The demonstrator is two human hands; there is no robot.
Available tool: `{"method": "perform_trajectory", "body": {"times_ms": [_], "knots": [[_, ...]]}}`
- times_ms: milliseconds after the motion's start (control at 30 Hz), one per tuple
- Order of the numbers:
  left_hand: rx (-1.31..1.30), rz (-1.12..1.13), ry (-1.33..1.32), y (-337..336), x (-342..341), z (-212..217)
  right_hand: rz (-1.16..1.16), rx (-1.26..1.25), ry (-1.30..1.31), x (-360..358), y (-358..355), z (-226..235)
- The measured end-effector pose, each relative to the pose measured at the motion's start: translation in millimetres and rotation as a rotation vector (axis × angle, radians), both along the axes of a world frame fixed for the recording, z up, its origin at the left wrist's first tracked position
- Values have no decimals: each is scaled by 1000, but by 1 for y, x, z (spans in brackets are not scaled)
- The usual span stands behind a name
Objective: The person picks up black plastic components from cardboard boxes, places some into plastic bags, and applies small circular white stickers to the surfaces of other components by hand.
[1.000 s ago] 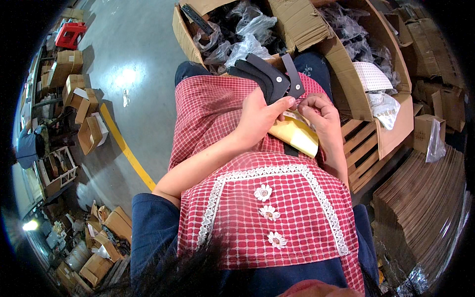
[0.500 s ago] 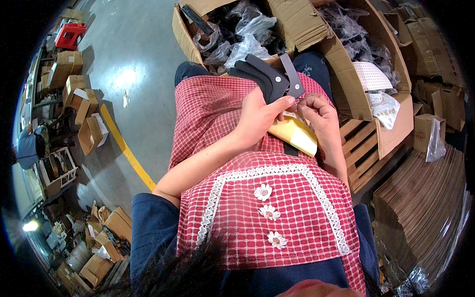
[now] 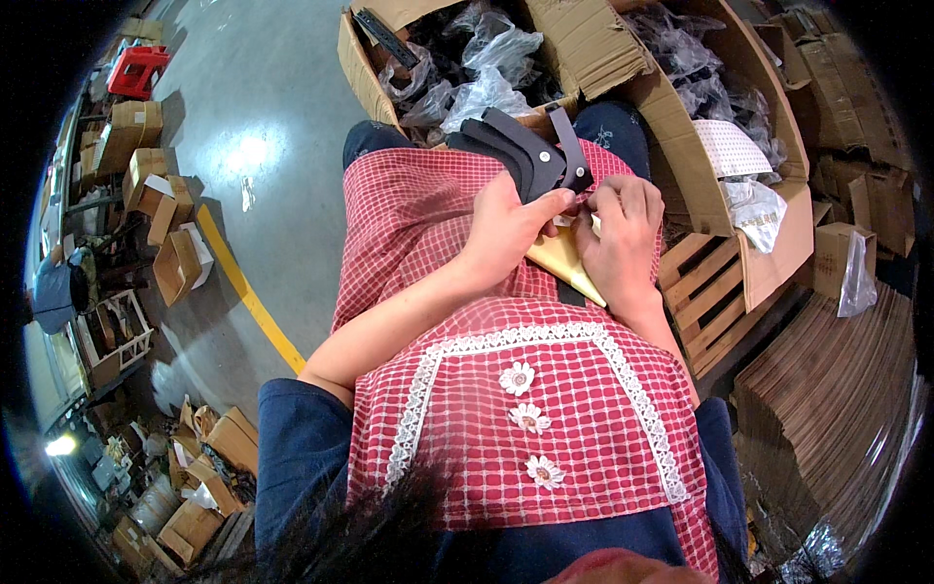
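Over our lap, our left hand (image 3: 506, 229) clamped the curved black plastic parts (image 3: 516, 156) while our right hand (image 3: 621, 234) pinched near their metal hinge strip (image 3: 569, 146); assembly seemed midway, the yellow envelope (image 3: 564, 263) lying beneath.

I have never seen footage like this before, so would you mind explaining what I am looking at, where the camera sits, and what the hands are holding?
There is no machine here: a person works with two bare hands. The picture comes from a wide fisheye camera worn on the person's head, looking down, so straight edges bend near the rim and the forearms enter from below. You see a red checked apron over the lap. The left hand grips a stack of flat black curved parts joined by small rivets. The right hand pinches at something small beside them; what it is cannot be made out. A yellow envelope-like sheet lies on the lap under the hands. Ahead stand open cardboard boxes full of black parts in clear plastic bags. A wooden pallet sits to the right, on a grey concrete floor.
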State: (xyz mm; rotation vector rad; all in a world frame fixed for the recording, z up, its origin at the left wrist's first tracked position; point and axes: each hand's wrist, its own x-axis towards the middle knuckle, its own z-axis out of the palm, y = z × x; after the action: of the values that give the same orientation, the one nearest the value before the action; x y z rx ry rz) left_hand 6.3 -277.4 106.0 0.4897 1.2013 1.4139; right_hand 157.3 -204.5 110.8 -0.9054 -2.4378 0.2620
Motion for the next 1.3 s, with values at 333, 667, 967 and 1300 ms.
{"method": "perform_trajectory", "body": {"times_ms": [333,667,967,1300], "knots": [[-78,-33,472,4,3,0,-158,-815,443,8,14,36],[13,-21,691,2,8,-11,-30,-475,278,-30,18,28],[-63,-99,770,1,4,-6,-46,-301,220,-37,16,26],[6,-97,902,-3,5,-16,-5,-108,18,-43,19,33]]}}
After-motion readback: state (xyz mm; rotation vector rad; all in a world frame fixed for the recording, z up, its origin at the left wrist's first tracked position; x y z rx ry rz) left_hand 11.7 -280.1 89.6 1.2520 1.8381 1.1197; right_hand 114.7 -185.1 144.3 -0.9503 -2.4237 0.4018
